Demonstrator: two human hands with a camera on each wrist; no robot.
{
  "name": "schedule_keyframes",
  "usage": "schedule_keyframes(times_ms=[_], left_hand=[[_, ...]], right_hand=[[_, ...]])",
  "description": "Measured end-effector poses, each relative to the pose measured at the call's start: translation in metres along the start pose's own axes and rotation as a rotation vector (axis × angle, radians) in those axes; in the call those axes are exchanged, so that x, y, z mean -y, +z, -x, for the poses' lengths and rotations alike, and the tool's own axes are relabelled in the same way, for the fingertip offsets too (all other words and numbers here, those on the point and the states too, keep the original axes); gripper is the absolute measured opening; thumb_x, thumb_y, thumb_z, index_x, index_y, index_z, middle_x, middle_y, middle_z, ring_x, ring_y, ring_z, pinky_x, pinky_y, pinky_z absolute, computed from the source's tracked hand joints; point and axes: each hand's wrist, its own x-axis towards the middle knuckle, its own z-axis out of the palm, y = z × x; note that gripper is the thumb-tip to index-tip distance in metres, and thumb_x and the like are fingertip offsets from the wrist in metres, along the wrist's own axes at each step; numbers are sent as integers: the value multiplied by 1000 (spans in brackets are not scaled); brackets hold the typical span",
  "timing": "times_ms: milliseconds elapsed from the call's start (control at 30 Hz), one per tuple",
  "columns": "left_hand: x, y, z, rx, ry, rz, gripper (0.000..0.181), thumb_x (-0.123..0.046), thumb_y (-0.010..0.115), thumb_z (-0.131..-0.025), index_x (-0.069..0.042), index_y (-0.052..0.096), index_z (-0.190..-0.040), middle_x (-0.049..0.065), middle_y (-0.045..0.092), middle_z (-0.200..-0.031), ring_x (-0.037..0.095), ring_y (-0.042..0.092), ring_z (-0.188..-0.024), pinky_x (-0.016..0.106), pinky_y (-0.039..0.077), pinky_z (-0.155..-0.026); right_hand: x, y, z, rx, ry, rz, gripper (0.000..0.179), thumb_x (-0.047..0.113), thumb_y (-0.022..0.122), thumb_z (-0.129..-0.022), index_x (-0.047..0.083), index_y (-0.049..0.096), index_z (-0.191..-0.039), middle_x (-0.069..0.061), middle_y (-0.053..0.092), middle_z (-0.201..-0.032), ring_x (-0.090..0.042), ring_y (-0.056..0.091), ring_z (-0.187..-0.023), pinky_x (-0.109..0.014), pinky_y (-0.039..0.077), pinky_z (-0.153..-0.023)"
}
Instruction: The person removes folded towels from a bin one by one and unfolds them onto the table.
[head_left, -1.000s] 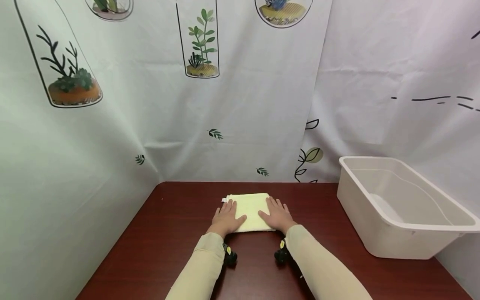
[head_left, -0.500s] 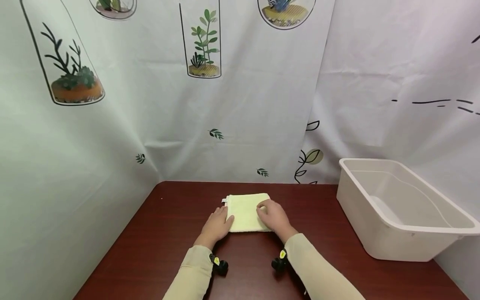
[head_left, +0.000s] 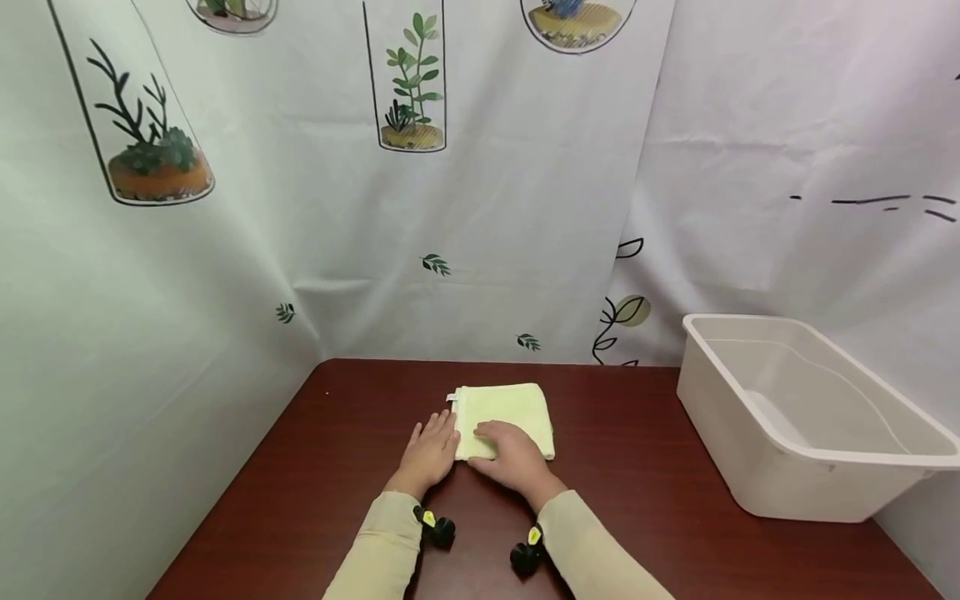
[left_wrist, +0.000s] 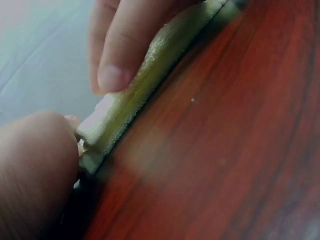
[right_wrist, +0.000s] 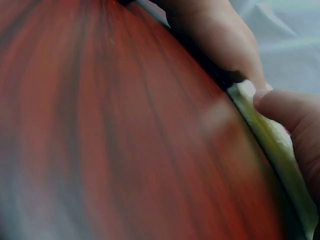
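A folded pale yellow towel [head_left: 517, 406] lies on the dark red table, a small white tag at its left edge. My left hand [head_left: 427, 451] lies flat along the towel's left edge, fingers extended. Over the near left part of the towel, my right hand [head_left: 513, 457] rests with fingers slightly bent, its thumb by the near edge and close to my left hand. In the left wrist view, fingertips [left_wrist: 115, 77] touch the top of the towel's edge [left_wrist: 150, 75]. The right wrist view has a thumb [right_wrist: 285, 107] upon the towel's corner [right_wrist: 245, 90].
A beige plastic tub [head_left: 787, 479] stands at the table's right side. The wooden table [head_left: 322, 500] meets a white curtain [head_left: 517, 208] printed with plants behind and on the left. A black wrist camera [head_left: 443, 532] hangs under each sleeve.
Both hands lay flat on the towel's sides. My left hand has shifted left to its edge; the right has lifted from the right side and crossed leftward to the near left part.
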Motion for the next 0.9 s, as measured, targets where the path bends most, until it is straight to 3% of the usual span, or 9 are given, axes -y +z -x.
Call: schedule_keyframes(times_ms=[133, 367, 600, 900], left_hand=[[-1, -1, -1, 24, -29, -35, 54, -33, 30, -111, -7, 34, -158, 15, 29, -164, 35, 19, -153, 60, 6, -121], [1, -2, -1, 44, -45, -45, 53, -33, 28, -111, -11, 34, -159, 13, 27, -165, 35, 18, -154, 61, 5, -120], [4, -3, 0, 38, -38, -90, 53, -30, 34, -109, -10, 35, -158, 16, 27, -164, 37, 19, -153, 63, 8, -119], [4, -1, -1, 51, -47, -97, 56, -33, 33, -108, -10, 33, -159, 16, 25, -165, 37, 17, -153, 62, 5, -120]], right_hand=[[6, 5, -1, 38, -33, 134, 54, 44, 73, -91, 13, 66, -135, -3, 60, -142, -25, 51, -137, -46, 38, -113], [8, 9, -1, 9, -59, 232, 38, 31, 68, -97, 14, 69, -132, -2, 64, -138, -23, 54, -133, -46, 40, -112], [9, 9, -1, 12, -42, 245, 39, 21, 61, -102, 13, 61, -140, -4, 63, -138, -23, 55, -133, -46, 40, -112], [14, 10, 0, -7, -7, 263, 51, 37, 67, -98, 10, 59, -141, -6, 61, -140, -24, 53, -135, -46, 39, -112]])
